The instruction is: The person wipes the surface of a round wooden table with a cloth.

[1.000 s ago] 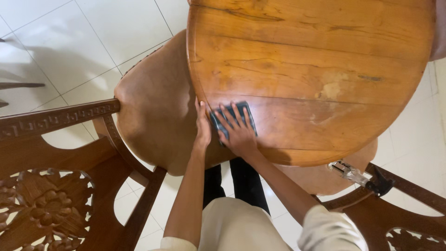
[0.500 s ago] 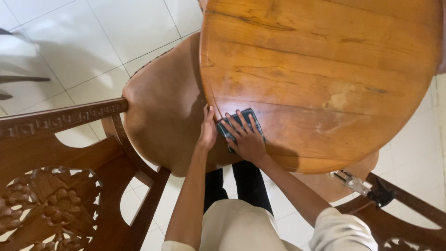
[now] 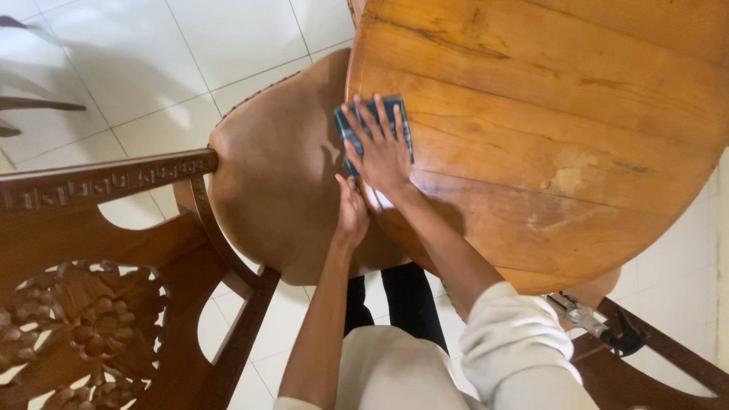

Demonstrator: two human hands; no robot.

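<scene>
Dark green cloth (image 3: 372, 130) lies flat under your right hand (image 3: 377, 148), the fingers spread wide and pressing it on the round wooden table (image 3: 547, 114), close to the table's left rim. So this hand is not closed around the cloth; it only holds it down with the open palm. Half a second ago the cloth was nearer to you, at the front edge of the table. Now it is further along the rim, away from your body, so I judge that the wiping goes around the border of the top. Your left hand (image 3: 352, 215) grips the table edge just below the right wrist, fingers curled on the rim, and it has moved very little.

Beside the table on the left stands a carved wooden chair (image 3: 99, 228) with a brown padded seat (image 3: 277, 190). On the right chair lies a clear spray bottle (image 3: 596, 323) with black trigger; what is inside I cannot tell. White floor tiles (image 3: 152, 61) are around.
</scene>
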